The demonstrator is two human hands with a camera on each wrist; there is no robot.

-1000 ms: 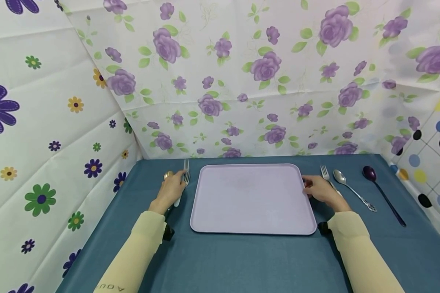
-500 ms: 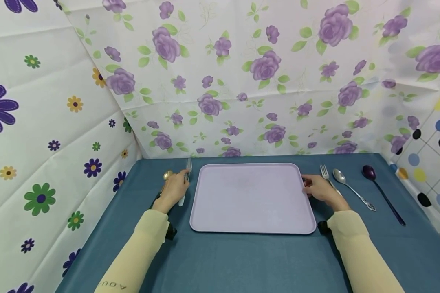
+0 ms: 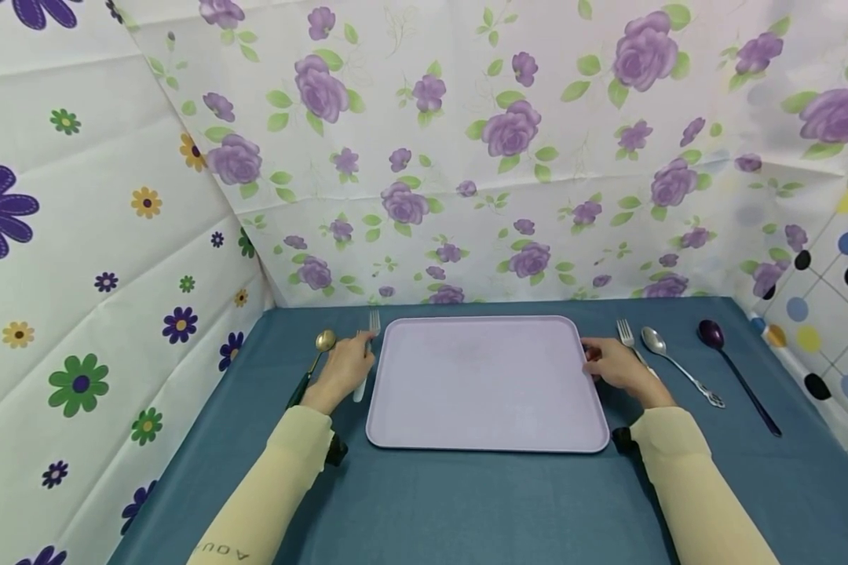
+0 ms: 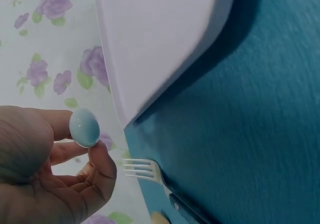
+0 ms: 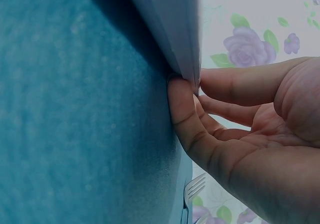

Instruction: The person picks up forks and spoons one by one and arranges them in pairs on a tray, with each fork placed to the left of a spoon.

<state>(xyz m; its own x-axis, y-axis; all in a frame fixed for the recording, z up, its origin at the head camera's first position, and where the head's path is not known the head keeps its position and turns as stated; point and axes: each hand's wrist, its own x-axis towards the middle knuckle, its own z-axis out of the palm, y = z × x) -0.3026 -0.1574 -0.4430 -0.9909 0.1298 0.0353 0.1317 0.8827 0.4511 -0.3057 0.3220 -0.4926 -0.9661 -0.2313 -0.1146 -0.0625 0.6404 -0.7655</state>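
Note:
My left hand (image 3: 341, 369) pinches a fork (image 3: 374, 322) just left of the lavender tray (image 3: 487, 384). Its tines point to the back. The left wrist view looks at the pale, rounded end of the fork's handle (image 4: 85, 128) between thumb and finger. With thumb below and fingers above, my right hand (image 3: 618, 365) grips the tray's right rim (image 5: 186, 48). Beside and partly behind the left hand lies a gold spoon (image 3: 325, 340) with a dark green handle. A second fork (image 4: 142, 169) with a dark handle is mostly hidden by that hand in the head view.
Right of the tray lie a fork (image 3: 625, 332), a silver spoon (image 3: 654, 341) and a dark purple spoon (image 3: 712, 335). A blue-grey cloth (image 3: 487, 510) covers the table. Patterned sheets (image 3: 452, 157) rise at the back and both sides.
My left hand has moved right with the fork, closer to the tray's left rim. More of the gold spoon shows now. My right hand stays on the tray's rim.

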